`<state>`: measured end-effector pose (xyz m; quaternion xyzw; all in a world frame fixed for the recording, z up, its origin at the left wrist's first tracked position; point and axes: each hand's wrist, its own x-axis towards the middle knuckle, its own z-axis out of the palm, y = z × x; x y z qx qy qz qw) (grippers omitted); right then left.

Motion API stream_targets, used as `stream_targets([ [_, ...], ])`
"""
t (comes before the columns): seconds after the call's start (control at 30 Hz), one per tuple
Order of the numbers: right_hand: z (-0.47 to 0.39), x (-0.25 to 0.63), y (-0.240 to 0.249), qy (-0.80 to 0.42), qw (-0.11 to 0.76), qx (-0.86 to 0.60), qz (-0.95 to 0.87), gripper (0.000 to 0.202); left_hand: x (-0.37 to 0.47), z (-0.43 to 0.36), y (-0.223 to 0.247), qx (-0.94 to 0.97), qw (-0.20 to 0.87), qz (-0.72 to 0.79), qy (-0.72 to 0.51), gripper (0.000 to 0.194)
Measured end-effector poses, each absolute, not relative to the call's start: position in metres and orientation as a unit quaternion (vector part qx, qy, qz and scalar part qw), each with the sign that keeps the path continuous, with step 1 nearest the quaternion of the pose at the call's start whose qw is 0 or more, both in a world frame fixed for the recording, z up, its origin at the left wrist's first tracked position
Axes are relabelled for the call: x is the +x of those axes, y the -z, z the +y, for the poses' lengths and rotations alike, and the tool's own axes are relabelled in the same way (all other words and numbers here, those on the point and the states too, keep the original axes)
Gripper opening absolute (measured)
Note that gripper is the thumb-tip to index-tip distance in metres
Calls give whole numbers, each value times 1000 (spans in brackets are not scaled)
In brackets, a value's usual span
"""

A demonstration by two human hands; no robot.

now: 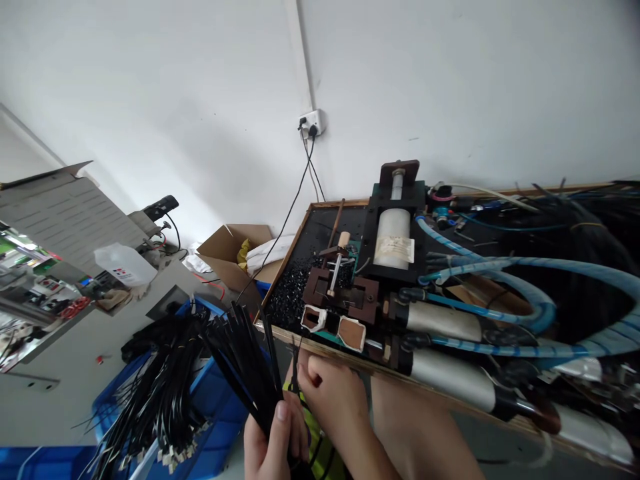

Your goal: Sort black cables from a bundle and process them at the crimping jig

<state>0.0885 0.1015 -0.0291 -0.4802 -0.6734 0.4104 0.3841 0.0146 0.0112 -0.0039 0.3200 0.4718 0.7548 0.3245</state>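
A bundle of black cables (250, 360) fans upward from my left hand (275, 437), whose thumb and fingers are wrapped round its lower part. Just to the right, my right hand (333, 390) is closed below the wooden edge of the machine's tray, fingers curled inward. A thin dark strand (295, 367) rises beside its fingertips; whether they grip it, I cannot tell. Above my hands stands the pneumatic fixture, with a brown metal clamp block (345, 293) and two tan-faced pads (352, 333) at its front.
Black cut scraps (290, 300) cover the wood-rimmed tray's left part. Silver cylinders (450, 383) and blue air hoses (575, 273) extend right. At left, a blue bin (220, 393) holds more black cables with pale ends. Behind it are a cardboard box (225, 257) and a white jug (125, 263).
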Motion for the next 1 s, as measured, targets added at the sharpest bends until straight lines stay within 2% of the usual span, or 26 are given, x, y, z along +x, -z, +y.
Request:
stream_targets([
  [0.1, 92, 106, 12, -337, 502, -434, -668, 47, 18, 12, 3, 282, 337, 501, -746, 55],
  [0.17, 84, 114, 2, -363, 552, -380, -648, 45, 23, 13, 3, 250, 345, 529, -734, 57],
  [0.27, 77, 117, -5, -486, 542, -317, -609, 25, 29, 13, 4, 208, 352, 555, -724, 57],
  [0.33, 76, 115, -5, -540, 541, -297, -572, 20, 33, 13, 5, 196, 351, 568, -718, 55],
  [0.5, 79, 115, -5, -534, 543, -295, -577, 39, 39, 15, 4, 196, 308, 611, -702, 59],
  [0.63, 77, 117, -4, -447, 588, -329, -588, 32, 40, 19, 3, 182, 272, 624, -710, 58],
  [0.7, 76, 114, -1, -442, 604, -343, -568, 27, 38, 21, 3, 192, 273, 611, -718, 54],
  [0.8, 74, 104, 7, -522, 598, -355, -494, 28, 35, 23, 4, 215, 287, 596, -719, 48],
  [1.0, 74, 83, 25, -691, 588, -310, -284, 49, 32, 29, 4, 217, 303, 584, -721, 47],
])
